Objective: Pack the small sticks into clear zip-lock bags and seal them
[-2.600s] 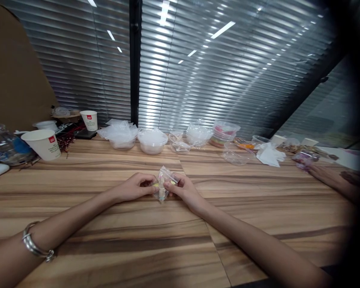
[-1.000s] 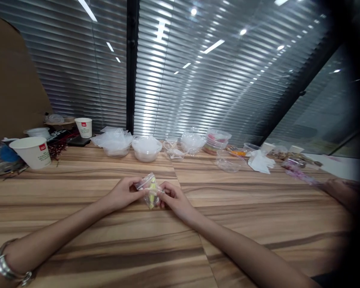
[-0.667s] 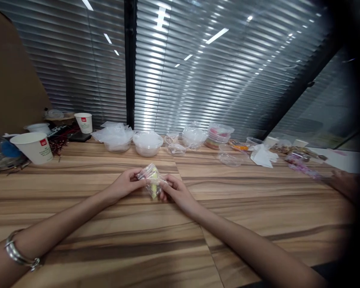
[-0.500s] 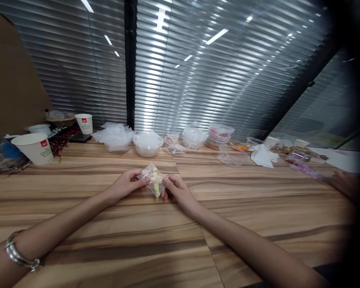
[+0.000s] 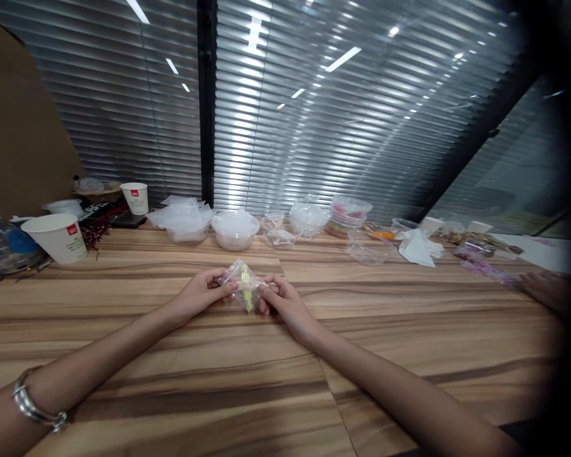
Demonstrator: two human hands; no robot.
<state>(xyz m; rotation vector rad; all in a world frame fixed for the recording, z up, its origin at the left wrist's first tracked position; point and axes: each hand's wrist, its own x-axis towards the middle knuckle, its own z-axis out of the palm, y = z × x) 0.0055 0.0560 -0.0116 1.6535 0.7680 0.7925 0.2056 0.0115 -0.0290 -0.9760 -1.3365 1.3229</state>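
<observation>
- Clear bowl (image 5: pixel 188 237): holds frosted plastic sheets (image 5: pixel 183 212).
- Second bowl (image 5: pixel 235 241), adjacent: whitish contents.
- Two white paper cups (image 5: pixel 59 242), left: red labels; interiors hidden.
- Small transparent bag (image 5: pixel 240 277): crinkled, yellow piece (image 5: pixel 246 297) inside; located between left hand (image 5: pixel 202 294) and right hand (image 5: pixel 288 306), fingers (image 5: pixel 224 291) pinching opposite sides.
- Tabletop (image 5: pixel 195 397): brown-striped wood.
- Slatted blinds (image 5: pixel 314 114), metallic grey, behind.

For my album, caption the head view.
Left-hand fingers and right-hand fingers hold a clear bag showing yellow at a table.
</observation>
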